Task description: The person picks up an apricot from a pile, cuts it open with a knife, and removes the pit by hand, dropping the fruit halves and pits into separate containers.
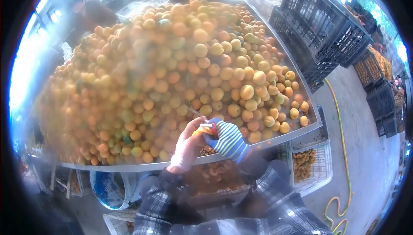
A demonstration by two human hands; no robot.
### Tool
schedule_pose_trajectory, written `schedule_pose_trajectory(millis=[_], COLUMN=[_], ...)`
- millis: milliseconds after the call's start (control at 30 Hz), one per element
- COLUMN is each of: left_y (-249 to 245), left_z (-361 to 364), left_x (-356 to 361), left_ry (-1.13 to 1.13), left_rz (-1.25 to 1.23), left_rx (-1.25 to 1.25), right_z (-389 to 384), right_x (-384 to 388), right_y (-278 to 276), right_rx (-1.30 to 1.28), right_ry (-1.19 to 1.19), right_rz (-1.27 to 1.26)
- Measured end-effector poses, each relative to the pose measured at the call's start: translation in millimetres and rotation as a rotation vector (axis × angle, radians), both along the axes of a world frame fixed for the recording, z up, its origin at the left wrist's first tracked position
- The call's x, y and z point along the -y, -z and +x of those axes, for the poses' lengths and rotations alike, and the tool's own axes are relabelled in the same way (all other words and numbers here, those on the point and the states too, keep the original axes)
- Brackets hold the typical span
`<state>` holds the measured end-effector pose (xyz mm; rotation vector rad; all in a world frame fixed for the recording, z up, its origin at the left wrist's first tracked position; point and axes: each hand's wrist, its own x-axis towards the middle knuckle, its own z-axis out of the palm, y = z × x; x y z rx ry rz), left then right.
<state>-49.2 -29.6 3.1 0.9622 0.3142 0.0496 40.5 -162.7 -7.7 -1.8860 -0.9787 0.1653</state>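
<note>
My left hand (186, 144), pale and seemingly bare or thinly covered, is closed round a yellow-orange fruit (198, 132) at the front edge of the table. My right hand (230, 139), in a blue, white and green striped glove, meets it from the right, its fingers wrapped round a small tool with a red part and a pale metal piece (207, 125). The tool touches or nearly touches the fruit; the exact contact is hidden by the fingers. Just beyond both hands lies a large heap of orange and yellow fruit (216, 94).
The metal table rim (286, 137) runs before me. Below it sit a tray of cut pieces (215, 172), a blue-and-white bucket (107, 187) and a white crate (320, 172). Black crates (318, 15) stack at the right, near a yellow-green hose (342, 142). People stand at the far side.
</note>
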Motion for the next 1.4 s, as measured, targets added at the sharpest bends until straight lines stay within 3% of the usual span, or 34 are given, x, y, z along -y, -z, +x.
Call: schedule_pose_trajectory(millis=[33, 100, 133, 233, 300, 367, 400, 433, 500, 533, 567, 600, 633, 700, 767, 800, 933, 1100, 1400], left_y=[-3.0, -10.7, -8.9, -17.9, -16.2, -14.0, -8.3, 1.0, 15.8, 21.2, 28.4, 33.0, 36.7, 36.3, 28.7, 25.7, 29.3, 23.2, 16.2], left_z=[-2.1, -5.7, -5.6, -0.2, 4.4, 6.1, 6.5, 7.4, 9.2, 10.0, 11.9, 18.1, 17.3, 14.6, 14.7, 14.3, 12.7, 12.2, 17.3], left_x=[3.0, 7.9, 6.2, 12.0, 5.8, 4.8, 4.8, 5.0, 6.0, 7.4, 7.7, 9.0, 8.6, 9.6, 17.9, 20.7, 25.9, 50.1, 58.4], left_ry=[0.004, -0.046, -0.031, -0.14, -0.233, -0.269, -0.273, -0.245, -0.212, -0.195, -0.176, -0.234, -0.232, -0.301, -0.327, -0.295, -0.208, -0.184, -0.26], left_rz=[0.0, -0.004, 0.05, -0.157, -0.207, -0.248, -0.25, -0.242, -0.237, -0.329, -0.419, -0.252, -0.252, -0.427, -0.461, -0.373, -0.058, 0.22, 0.332], left_rx=[-0.002, 0.065, 0.094, 0.278, 0.316, 0.331, 0.329, 0.318, 0.307, 0.292, 0.273, 0.211, 0.208, 0.073, 0.012, 0.022, -0.042, -0.126, -0.11], right_z=[-4.3, -10.6, -7.1, 1.1, 0.3, -9.7, -9.5, -11.5, -15.1, -12.0, -10.7, -10.1, -9.5, -7.7, -1.4, 1.0, 13.1, 10.6, 6.4], right_x=[-3.6, -12.9, -6.3, -1.1, -3.9, -11.8, -12.1, -12.8, -14.9, -14.8, -14.8, -15.1, -15.4, -17.1, -22.3, -19.9, -10.8, -9.7, -14.3], right_y=[2.7, 0.4, -14.2, -14.7, -5.7, 1.8, 4.6, 6.8, 9.0, 10.2, 9.9, 10.1, 10.6, 13.4, 6.1, -5.0, -16.7, -31.9, -21.8], right_rx=[-0.002, -0.772, -0.98, -1.153, -1.145, -0.798, -0.743, -0.744, -0.403, -0.271, -0.272, -0.305, -0.339, -0.249, -0.732, -0.757, -1.005, -1.009, -0.73], right_ry=[0.004, 0.153, 0.163, 0.246, 0.243, 0.109, 0.092, 0.09, 0.138, 0.191, 0.196, 0.217, 0.238, 0.305, 0.272, 0.349, 0.238, 0.249, 0.348], right_rz=[0.0, 0.498, 0.494, 0.45, 0.354, 0.185, 0.148, 0.144, 0.177, 0.058, 0.058, 0.056, 0.054, -0.014, 0.529, 0.583, 1.008, 1.054, 0.92])
